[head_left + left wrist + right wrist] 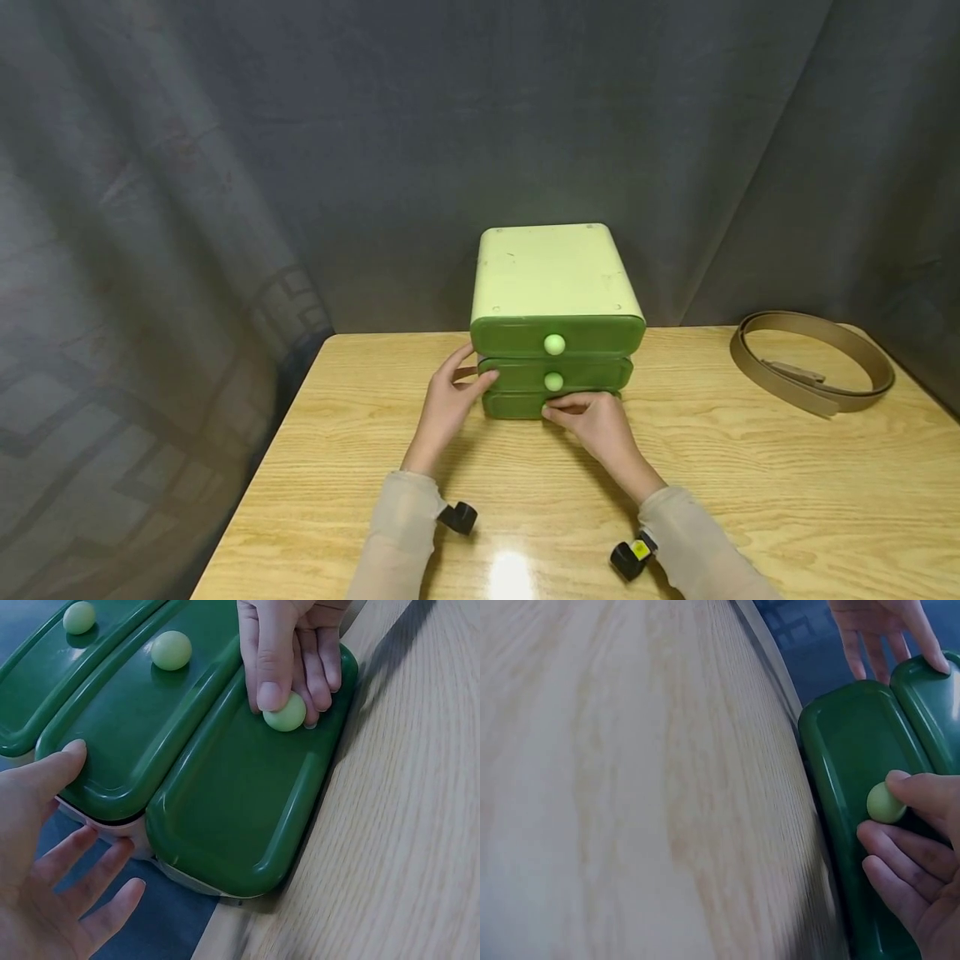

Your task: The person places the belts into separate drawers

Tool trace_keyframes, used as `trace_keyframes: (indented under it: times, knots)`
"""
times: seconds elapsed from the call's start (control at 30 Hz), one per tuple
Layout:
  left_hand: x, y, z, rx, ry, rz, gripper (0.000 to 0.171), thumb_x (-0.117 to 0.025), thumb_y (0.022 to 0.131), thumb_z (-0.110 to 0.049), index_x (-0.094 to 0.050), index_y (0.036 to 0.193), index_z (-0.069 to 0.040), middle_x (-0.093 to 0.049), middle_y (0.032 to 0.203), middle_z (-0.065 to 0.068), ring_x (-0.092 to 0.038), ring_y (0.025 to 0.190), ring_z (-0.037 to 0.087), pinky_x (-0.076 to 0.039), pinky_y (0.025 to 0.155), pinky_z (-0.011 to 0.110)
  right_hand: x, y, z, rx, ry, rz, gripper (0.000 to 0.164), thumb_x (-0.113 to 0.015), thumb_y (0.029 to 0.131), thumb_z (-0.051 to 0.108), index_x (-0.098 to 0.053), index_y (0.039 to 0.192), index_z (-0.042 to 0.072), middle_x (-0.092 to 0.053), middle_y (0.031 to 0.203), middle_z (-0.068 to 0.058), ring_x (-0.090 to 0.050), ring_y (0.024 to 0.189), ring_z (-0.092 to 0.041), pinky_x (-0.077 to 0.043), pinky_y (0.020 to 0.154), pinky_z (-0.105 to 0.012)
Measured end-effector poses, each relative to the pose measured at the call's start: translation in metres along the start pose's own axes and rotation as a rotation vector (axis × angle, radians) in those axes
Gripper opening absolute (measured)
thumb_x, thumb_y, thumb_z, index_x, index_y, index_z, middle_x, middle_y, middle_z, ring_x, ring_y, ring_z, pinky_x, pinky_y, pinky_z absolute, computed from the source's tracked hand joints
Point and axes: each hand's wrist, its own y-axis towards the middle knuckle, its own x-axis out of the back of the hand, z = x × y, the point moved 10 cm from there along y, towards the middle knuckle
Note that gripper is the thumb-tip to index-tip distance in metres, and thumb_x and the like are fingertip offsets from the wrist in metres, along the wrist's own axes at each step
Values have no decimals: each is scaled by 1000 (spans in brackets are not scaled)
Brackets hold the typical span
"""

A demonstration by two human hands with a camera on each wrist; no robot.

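The cabinet (555, 271) is standing near the back edge of the tabletop (750, 458). The right hand (596, 417) is pinching its bottom knob (285, 714); the left hand (444, 407), fingers loosely spread, is touching the middle drawer (521, 377) with its thumb. A belt (776, 383) is lying coiled by the back right corner.

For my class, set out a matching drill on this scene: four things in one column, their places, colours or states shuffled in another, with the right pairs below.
1. Left hand
2. Right hand
3. Belt
4. Cabinet top

A. Pale yellow-green
B. Pinching the bottom knob
C. Coiled on the table
D. Touching the middle drawer

Pairs: 1-D, 2-B, 3-C, 4-A
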Motion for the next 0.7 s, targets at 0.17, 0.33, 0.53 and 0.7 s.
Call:
trace_keyframes:
  times: [0.17,0.33,0.53,0.7]
  knots:
    - [0,0,-2,-12,26,-51,58,-78,88,-31,-56,141,-23,-51,144,0,-59,114,26,-53,87,42,1,-2,2,8,-9,-23,8,-85,81,20,-82,85,14,-75,83,2,-70,85,-19,-55,75,-37]
    - [0,-1,-7,-24,72,-148,59,-84,82,-31,-60,135,-22,-57,137,-1,-61,110,25,-53,85,40,1,-4,3,13,0,-41,7,-85,80,18,-82,83,14,-75,81,2,-71,85,-20,-55,77,-39]
    - [0,-3,-9,-30,62,-214,57,-86,78,-35,-64,130,-22,-61,132,-1,-63,108,25,-53,85,39,2,-4,2,6,16,-51,8,-85,80,18,-82,84,12,-75,82,0,-71,84,-20,-55,74,-37]
    - [0,-5,-10,-22,67,-258,55,-86,77,-39,-67,125,-20,-63,129,0,-64,107,26,-55,84,40,2,-7,2,4,2,-64,8,-85,79,19,-82,84,13,-75,81,2,-70,80,-17,-54,69,-32]
